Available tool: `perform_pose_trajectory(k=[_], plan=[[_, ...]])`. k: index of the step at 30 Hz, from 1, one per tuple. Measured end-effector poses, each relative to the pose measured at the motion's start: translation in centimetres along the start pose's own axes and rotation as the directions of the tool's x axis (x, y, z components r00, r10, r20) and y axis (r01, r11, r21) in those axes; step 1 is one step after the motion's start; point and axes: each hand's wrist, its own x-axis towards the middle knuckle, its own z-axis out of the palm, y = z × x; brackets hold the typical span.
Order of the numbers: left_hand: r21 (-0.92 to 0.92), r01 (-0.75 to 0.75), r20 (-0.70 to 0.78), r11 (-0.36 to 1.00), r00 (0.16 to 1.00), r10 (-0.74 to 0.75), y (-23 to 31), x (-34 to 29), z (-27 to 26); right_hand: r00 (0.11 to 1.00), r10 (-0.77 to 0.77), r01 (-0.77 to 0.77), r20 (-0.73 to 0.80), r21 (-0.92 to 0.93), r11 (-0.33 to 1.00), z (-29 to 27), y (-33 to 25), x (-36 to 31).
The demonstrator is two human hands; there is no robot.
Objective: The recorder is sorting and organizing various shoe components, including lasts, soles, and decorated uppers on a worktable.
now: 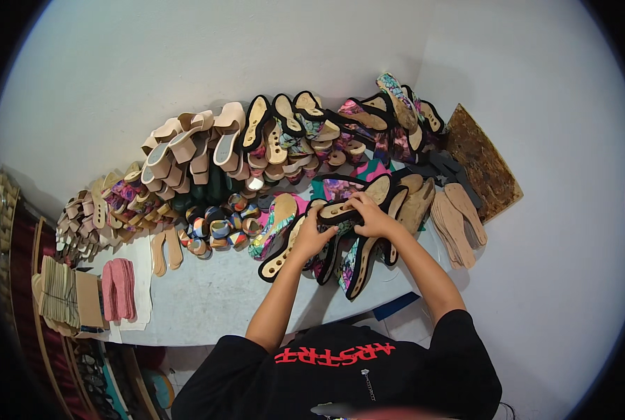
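Both of my hands are on one shoe wedge (336, 211), which has a tan face with round holes and a black edge. My left hand (314, 236) grips its left end, thumb toward the middle. My right hand (370, 217) curls over its right end. Beneath and around the wedge lie several more black-edged wedges covered in floral fabric, among them a wedge with a row of holes (277, 263) beside my left wrist and a tilted floral wedge (358, 269) below my right hand. The side of the held wedge under my fingers is partly hidden.
Stacked shoes and wedges line the wall, including pale pink heeled sandals (179, 147). Multicoloured rolled pieces (221, 227) sit mid-table. Pink insoles (119, 288) lie left on the grey table (207, 301). Tan insoles (454, 227) lie right, near a brown board (486, 162) against the wall.
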Motion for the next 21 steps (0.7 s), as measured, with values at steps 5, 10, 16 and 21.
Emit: perform_pose_trajectory(k=[5, 10, 16, 21], plan=[[0.151, -0.1, 0.084, 0.984, 0.993, 0.088, 1.5, 0.5, 0.1, 0.994, 0.006, -0.015, 0.11, 0.088, 0.996, -2.3, -0.2, 0.4], [0.277, 0.131, 0.25, 0.952, 0.947, -0.202, 3.5, 1.1, 0.7, 0.975, -0.019, -0.084, 0.222, 0.446, 0.891, -4.7, 3.6, 2.2], [0.443, 0.218, 0.216, 0.87, 0.916, -0.339, 4.8, 4.3, 1.4, 0.911, 0.129, -0.131, -0.392, 0.022, 0.991, -10.2, 10.1, 5.8], [0.33, 0.236, 0.169, 0.914, 0.938, -0.303, 8.2, 9.2, 2.1, 0.781, 0.371, -0.45, -0.502, -0.042, 0.892, -11.7, 16.1, 9.5]])
